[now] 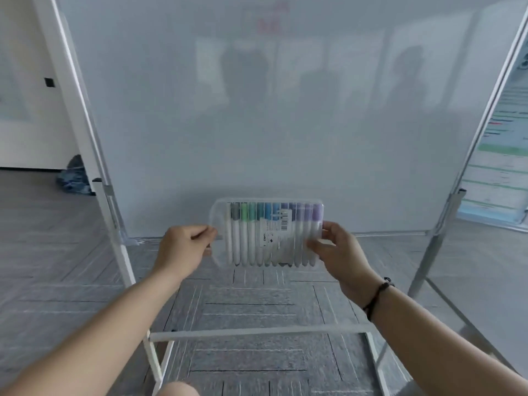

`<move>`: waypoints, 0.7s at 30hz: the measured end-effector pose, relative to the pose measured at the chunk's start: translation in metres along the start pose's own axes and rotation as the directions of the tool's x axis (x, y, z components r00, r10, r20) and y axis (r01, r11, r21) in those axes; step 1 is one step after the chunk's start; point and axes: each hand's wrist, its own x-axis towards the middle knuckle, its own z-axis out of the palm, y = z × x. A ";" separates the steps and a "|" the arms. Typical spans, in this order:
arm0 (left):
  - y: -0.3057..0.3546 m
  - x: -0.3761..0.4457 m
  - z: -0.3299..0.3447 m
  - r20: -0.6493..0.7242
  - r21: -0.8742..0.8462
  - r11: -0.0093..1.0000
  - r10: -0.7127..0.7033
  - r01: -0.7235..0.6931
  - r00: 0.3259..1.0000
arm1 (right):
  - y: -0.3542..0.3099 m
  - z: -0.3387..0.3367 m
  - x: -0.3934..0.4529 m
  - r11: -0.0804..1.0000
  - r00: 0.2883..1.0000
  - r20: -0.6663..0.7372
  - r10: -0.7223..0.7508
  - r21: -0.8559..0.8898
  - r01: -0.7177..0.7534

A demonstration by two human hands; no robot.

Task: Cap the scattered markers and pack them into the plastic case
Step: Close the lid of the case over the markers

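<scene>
Plastic case (267,232) held up in mid-air at frame centre, in front of whiteboard (257,110), above grey carpet floor (251,304). Left hand (183,247) pinching case edge at 9 o'clock, fingers curled; right hand (340,252) gripping edge at 3 o'clock, thumb over the front face. Hands apart, one per short side, both clamped on case. Black bracelet (377,295) on right wrist.

Case: clear, thin-walled, rounded corners, ribbed or scalloped along the 6 o'clock edge. Looks light, fairly stiff but likely to flex or pop open if squeezed mid-panel. Smooth and probably slippery; best held at the side edges as now, not on the broad face. Lid state hard to tell, appears closed.

Markers (274,232) in a tight upright row inside, caps at 12 o'clock, colours running grey, green, teal, blue to purple; pale barrels below. All appear capped. White barcode label (278,227) on the front face. Empty slot apparently at case's 9 o'clock end.

Whiteboard glossy, metal-framed, on stand legs (125,267). Carpet tiles textured, striped. No loose markers visible.

Judgement: packing near complete.
</scene>
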 end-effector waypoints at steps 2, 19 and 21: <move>-0.009 0.022 0.002 -0.044 -0.016 1.000 -0.022 0.021 0.999 | 0.004 0.013 0.030 1.000 1.000 0.023 0.008 0.004 -0.008; -0.065 0.093 0.036 -0.080 0.002 0.998 -0.057 0.057 0.995 | 0.069 0.032 0.120 0.998 1.000 0.001 0.024 0.059 -0.024; -0.066 0.093 0.036 -0.087 0.008 0.998 -0.060 0.061 0.994 | 0.071 0.032 0.121 0.997 0.999 -0.014 0.033 0.067 -0.032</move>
